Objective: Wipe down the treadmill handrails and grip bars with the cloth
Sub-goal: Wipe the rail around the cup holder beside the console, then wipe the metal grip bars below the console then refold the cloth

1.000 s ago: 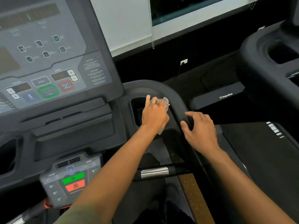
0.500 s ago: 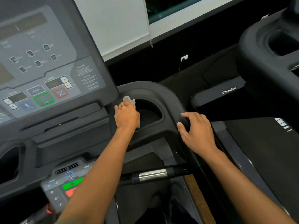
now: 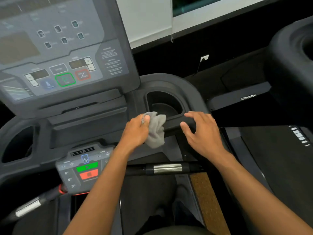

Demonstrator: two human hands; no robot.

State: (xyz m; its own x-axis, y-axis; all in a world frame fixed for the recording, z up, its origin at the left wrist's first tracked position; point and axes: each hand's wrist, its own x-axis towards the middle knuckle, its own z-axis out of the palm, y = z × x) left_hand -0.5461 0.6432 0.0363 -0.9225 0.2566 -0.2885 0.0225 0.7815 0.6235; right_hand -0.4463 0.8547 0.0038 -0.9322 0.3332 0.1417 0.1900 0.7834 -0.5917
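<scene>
Cloth (image 3: 156, 130), grey and crumpled, is bunched in my left hand (image 3: 135, 131), pinched at its top between thumb and fingers, the rest hanging down to the right of the knuckles and a bit below them. It's pressed on the dark console housing at the near rim of the right cup holder (image 3: 165, 103), just left of where the handrail (image 3: 182, 123) curves off. My right hand (image 3: 201, 133) is released, fingers spread and slightly curled, resting over the handrail section just right of the cloth; thumb is near the cloth edge but apart from it. So cloth sits between both hands, touching left only. Below them the grip bar (image 3: 166, 167) with its shiny metal sensor sleeve runs crosswise, well apart from the cloth. Small keypad (image 3: 83, 168) with green and red buttons sits lower left of my left forearm. Main console panel (image 3: 64, 53) with green-ringed and red-ringed buttons is up left, blurred. A second grip bar (image 3: 30, 208) with a metal patch shows at bottom left.
</scene>
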